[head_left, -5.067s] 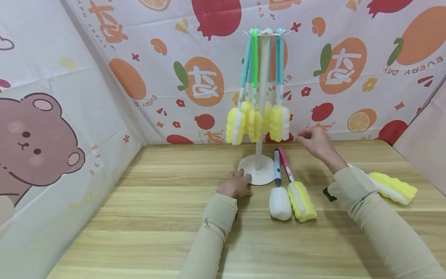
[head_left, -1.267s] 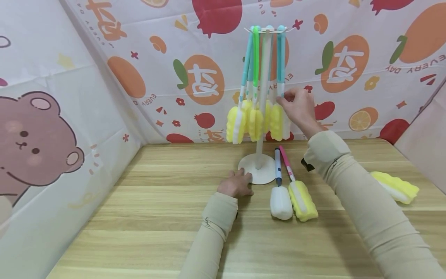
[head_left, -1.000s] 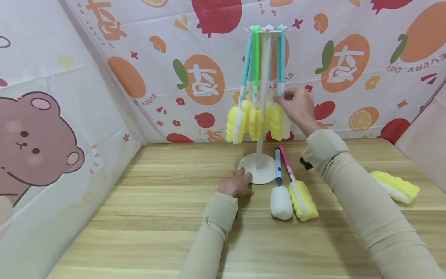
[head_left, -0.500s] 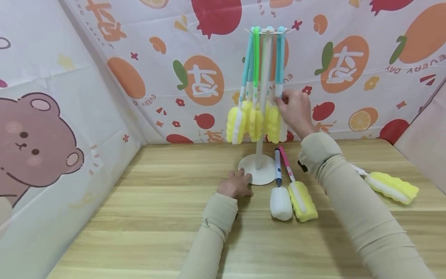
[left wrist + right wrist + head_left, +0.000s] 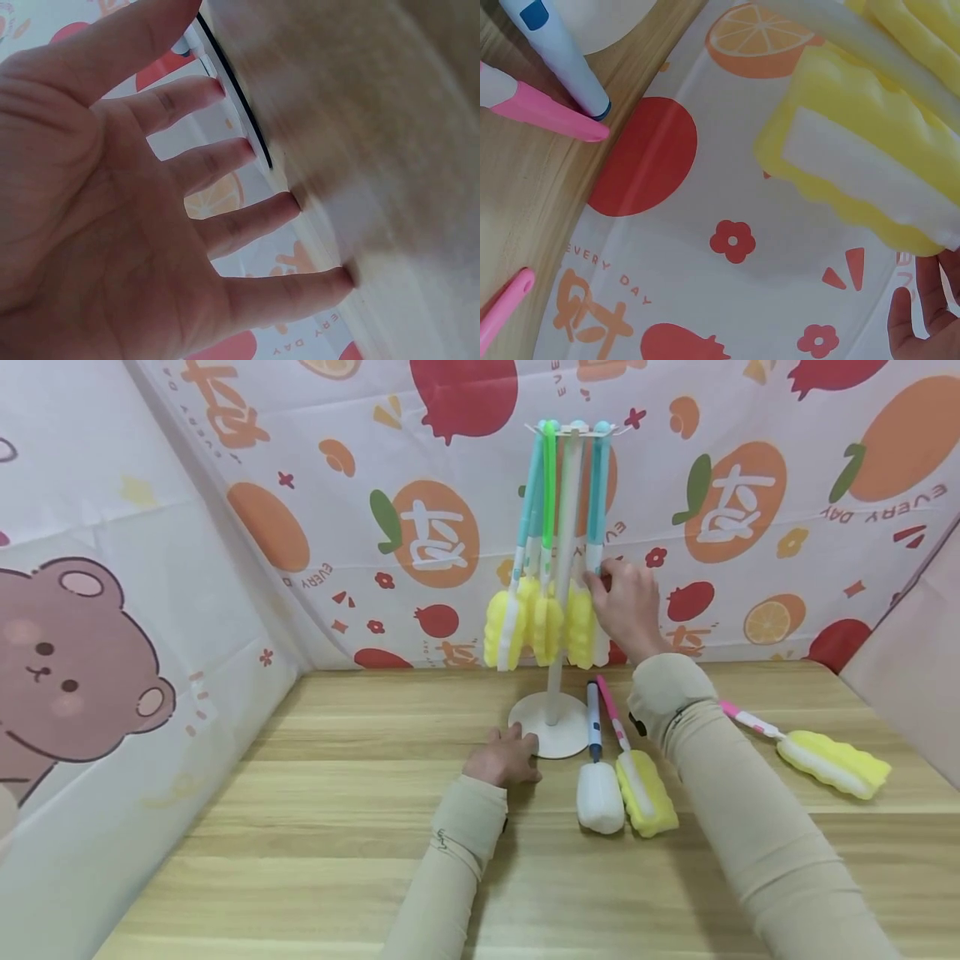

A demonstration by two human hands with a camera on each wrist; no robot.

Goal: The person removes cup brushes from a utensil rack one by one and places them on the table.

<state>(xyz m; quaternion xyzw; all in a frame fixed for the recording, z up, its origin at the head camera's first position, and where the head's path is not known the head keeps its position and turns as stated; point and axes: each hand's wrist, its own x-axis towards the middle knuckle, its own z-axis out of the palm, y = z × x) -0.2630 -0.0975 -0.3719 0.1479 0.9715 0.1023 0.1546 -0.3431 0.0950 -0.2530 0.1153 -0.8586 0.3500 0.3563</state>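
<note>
Your right hand (image 5: 628, 608), fingers pinched on the neck of a teal-handled yellow-and-white sponge brush (image 5: 581, 631), hanging from a white round-based stand (image 5: 555, 683) near the far edge of the wood-grain desk (image 5: 322, 810), your left hand (image 5: 501, 760) spread, gripping nothing, fingertips at stand base and desk

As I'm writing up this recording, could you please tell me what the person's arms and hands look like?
The left hand and right hand are bare, without gloves. The left sleeve and right sleeve are long and beige, with loose cuffs. Small dark markings sit near them, too small to read. Something black peeks out at each wrist.
</note>
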